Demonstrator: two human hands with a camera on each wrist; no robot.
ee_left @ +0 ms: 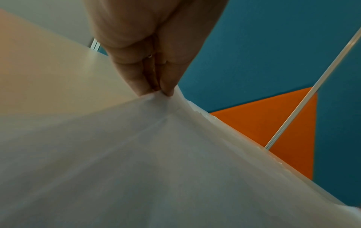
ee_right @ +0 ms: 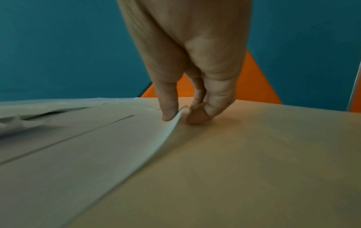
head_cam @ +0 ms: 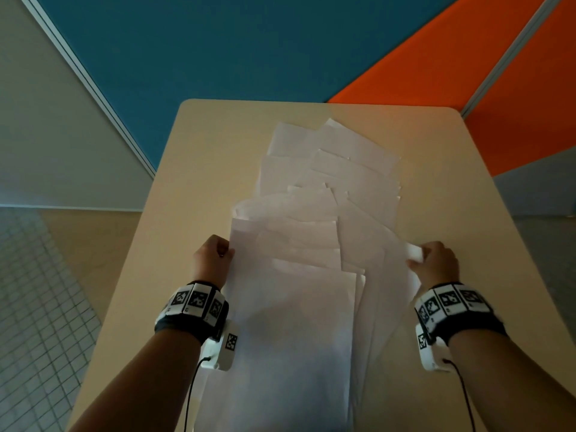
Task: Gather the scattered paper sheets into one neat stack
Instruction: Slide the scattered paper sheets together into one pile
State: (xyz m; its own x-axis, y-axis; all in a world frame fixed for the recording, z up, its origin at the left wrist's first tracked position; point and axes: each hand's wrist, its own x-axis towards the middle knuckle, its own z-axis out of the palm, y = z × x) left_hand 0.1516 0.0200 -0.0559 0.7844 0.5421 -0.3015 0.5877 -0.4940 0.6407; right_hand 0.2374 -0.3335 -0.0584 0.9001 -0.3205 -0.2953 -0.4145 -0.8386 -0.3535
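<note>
Several white paper sheets [head_cam: 314, 232] lie overlapped in a long loose row down the middle of the beige table [head_cam: 467, 213]. My left hand [head_cam: 215, 257] pinches the left edge of the near sheets [ee_left: 156, 138], lifting them off the table; its fingertips [ee_left: 168, 91] close on the paper's corner. My right hand [head_cam: 433, 260] pinches the right edge of a sheet [ee_right: 97, 146], whose corner curls up between the thumb [ee_right: 170, 111] and the curled fingers [ee_right: 197, 117]. The far sheets lie flat and askew.
A blue partition [head_cam: 233, 51] and an orange partition [head_cam: 498, 88] stand behind the table's far edge. Tiled floor [head_cam: 37, 307] shows on the left. Bare tabletop [ee_right: 254, 162] runs along both sides of the papers.
</note>
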